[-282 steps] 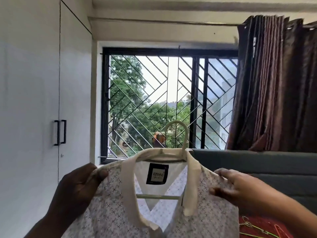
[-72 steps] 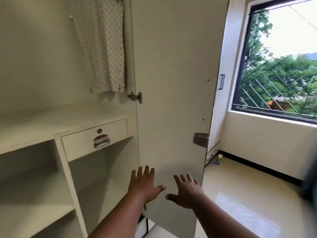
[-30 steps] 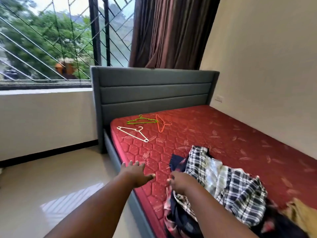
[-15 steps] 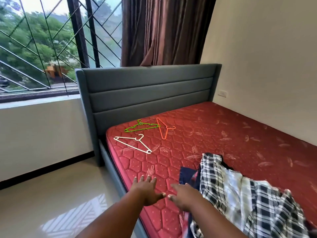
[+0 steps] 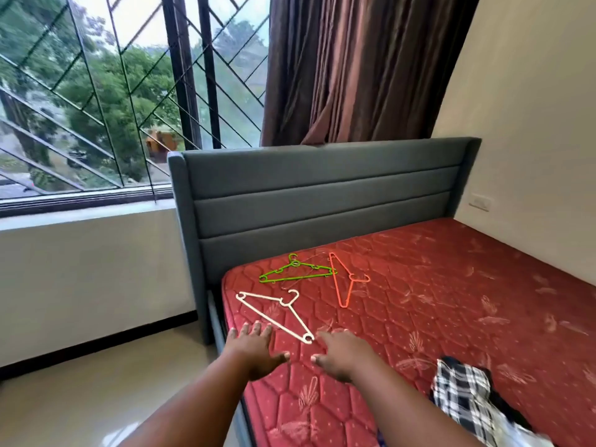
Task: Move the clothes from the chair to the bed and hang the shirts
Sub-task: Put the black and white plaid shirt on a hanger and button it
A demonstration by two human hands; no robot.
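On the red mattress (image 5: pixel 435 301) lie three hangers: a white hanger (image 5: pixel 274 312) nearest me, a green hanger (image 5: pixel 295 274) behind it and an orange hanger (image 5: pixel 343 280) to the right. My left hand (image 5: pixel 254 350) hovers open, palm down, just left of the white hanger's near end. My right hand (image 5: pixel 342 354) is open too, its fingers close to that same end, holding nothing. A black-and-white checked shirt (image 5: pixel 464 401) lies in a heap on the mattress at the lower right, partly cut off by the frame.
A grey padded headboard (image 5: pixel 322 195) stands behind the hangers. To its left are a barred window (image 5: pixel 113 108) and a low wall; brown curtains (image 5: pixel 354 66) hang above. Glossy floor (image 5: pixel 80 404) runs along the bed's left side. A cream wall bounds the right.
I turned from the wardrobe to the bed. Over the last second both hands moved away from the heap of clothes toward the white hanger; the checked shirt has slid to the lower right of view.
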